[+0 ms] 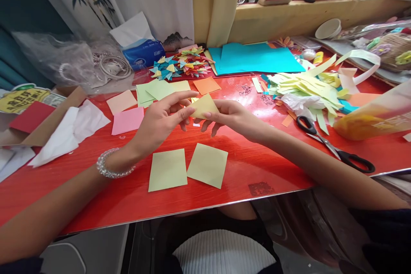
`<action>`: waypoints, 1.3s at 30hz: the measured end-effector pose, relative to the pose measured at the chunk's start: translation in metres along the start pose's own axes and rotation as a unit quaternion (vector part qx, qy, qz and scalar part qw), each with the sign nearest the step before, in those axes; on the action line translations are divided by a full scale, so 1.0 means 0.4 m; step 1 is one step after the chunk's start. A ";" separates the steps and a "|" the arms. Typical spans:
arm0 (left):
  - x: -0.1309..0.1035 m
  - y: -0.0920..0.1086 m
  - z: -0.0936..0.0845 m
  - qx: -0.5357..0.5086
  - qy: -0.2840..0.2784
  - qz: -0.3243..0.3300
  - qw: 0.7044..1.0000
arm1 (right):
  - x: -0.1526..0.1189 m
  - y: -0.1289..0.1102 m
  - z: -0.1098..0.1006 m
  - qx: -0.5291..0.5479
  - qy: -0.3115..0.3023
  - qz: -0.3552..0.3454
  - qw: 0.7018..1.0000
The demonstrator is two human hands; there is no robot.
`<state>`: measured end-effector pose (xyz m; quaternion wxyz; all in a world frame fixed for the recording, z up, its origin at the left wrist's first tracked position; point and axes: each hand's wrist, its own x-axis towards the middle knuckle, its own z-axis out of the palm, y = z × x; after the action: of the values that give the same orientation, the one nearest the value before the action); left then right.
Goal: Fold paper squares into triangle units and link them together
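Note:
A small yellow paper [206, 106] is held up between both hands above the middle of the red table. My left hand [167, 117] pinches its left corner between thumb and fingers, and a clear beaded bracelet circles that wrist. On the other side, my right hand [229, 116] grips the right edge with the thumb on top. Nearer the front edge lie two pale yellow squares, one on the left [168, 170] and a tilted one on the right [207, 165]. Behind my left hand are pale green sheets [157, 90], a pink stack [127, 120] and an orange square [207, 86].
Black-handled scissors [334, 147] lie at the right, beside yellow-green paper strips [308, 87] and a plastic cup [375, 113]. Folded paper pieces [192, 63] and blue sheets [257, 58] are at the back. An open box [51, 117] and white tissue [70, 130] occupy the left.

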<state>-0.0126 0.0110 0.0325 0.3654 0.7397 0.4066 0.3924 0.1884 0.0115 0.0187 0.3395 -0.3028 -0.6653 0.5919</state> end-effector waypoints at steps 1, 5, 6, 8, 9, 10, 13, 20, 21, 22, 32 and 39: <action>-0.001 0.000 0.001 -0.002 0.004 0.000 1.000 | 0.000 0.000 0.000 -0.001 0.003 -0.003 1.000; -0.003 0.002 0.003 0.004 0.008 -0.003 1.000 | 0.001 0.000 0.003 0.004 0.007 -0.011 1.000; -0.003 0.003 0.003 0.008 0.009 -0.004 1.000 | 0.001 0.001 0.003 0.006 0.007 -0.010 1.000; -0.003 0.004 0.004 0.017 0.012 -0.005 1.000 | 0.001 0.001 0.003 0.011 0.009 -0.007 1.000; -0.003 0.004 0.004 0.021 0.014 -0.005 1.000 | 0.001 0.001 0.003 0.012 0.010 -0.007 1.000; -0.003 0.005 0.004 0.025 0.015 -0.006 1.000 | 0.001 0.001 0.003 0.013 0.011 -0.008 1.000; -0.004 0.005 0.005 0.033 0.020 -0.006 0.999 | 0.000 0.001 0.003 0.013 0.014 -0.012 1.000; -0.007 0.006 0.008 0.037 0.026 -0.008 0.999 | 0.000 -0.003 0.006 0.017 0.018 -0.006 1.000; -0.007 0.005 0.008 0.038 0.026 -0.008 0.999 | -0.001 -0.004 0.006 0.018 0.019 -0.005 1.000; -0.007 0.005 0.008 0.040 0.026 -0.007 0.999 | -0.001 -0.005 0.007 0.020 0.021 -0.002 1.000; -0.010 0.002 0.009 0.060 0.032 0.002 0.998 | -0.002 -0.007 0.013 0.010 0.036 0.022 0.999; -0.013 0.007 0.010 0.069 0.034 0.004 0.997 | -0.003 -0.004 0.013 0.013 0.035 0.017 0.999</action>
<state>-0.0100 0.0044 0.0316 0.2984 0.7508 0.4420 0.3896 0.1849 0.0071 0.0198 0.3562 -0.3300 -0.6400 0.5955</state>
